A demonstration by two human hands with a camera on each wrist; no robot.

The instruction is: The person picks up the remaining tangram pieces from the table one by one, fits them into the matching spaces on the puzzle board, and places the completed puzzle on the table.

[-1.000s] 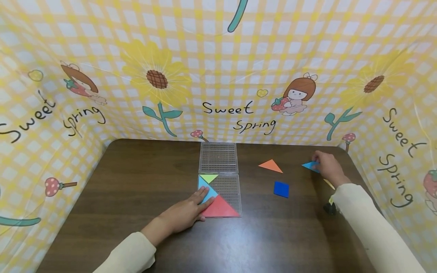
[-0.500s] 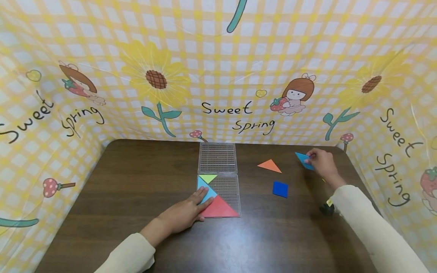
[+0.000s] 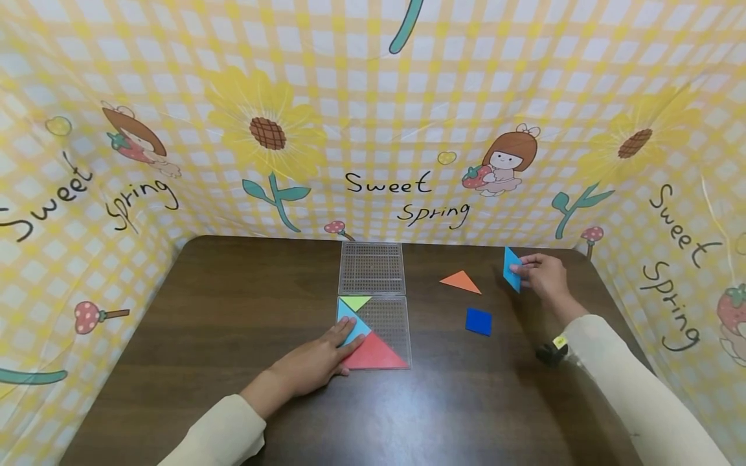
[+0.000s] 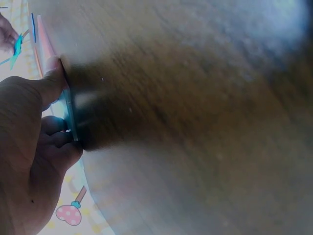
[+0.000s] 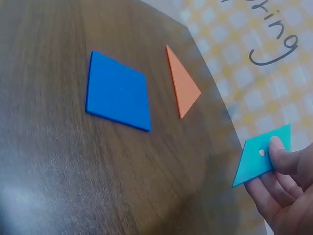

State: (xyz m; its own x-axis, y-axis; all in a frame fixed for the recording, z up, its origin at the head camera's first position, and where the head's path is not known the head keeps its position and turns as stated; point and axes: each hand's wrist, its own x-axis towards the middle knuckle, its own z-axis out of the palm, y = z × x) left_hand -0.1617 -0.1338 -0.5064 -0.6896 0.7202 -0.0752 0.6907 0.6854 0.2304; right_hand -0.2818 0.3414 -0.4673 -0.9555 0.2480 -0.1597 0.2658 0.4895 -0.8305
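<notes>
Right hand (image 3: 542, 275), right of frame, pinching a blue tile (image 3: 511, 268) tilted up; left hand (image 3: 309, 366), lower centre, fingers outstretched, resting on a second blue tile (image 3: 342, 310) beside the red tile (image 3: 380, 355) in the tray (image 3: 393, 320).

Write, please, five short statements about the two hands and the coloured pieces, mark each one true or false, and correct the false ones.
1. The right hand holds a light blue four-sided piece. True.
2. The dark blue piece touches the orange triangle. False: the dark blue piece and the orange triangle lie apart on the table.
3. The green triangle is on the nearer grid panel. True.
4. The left hand is in the air, away from every piece. False: the left hand rests on another light blue piece.
5. The red triangle and the green triangle do not touch. True.
</notes>
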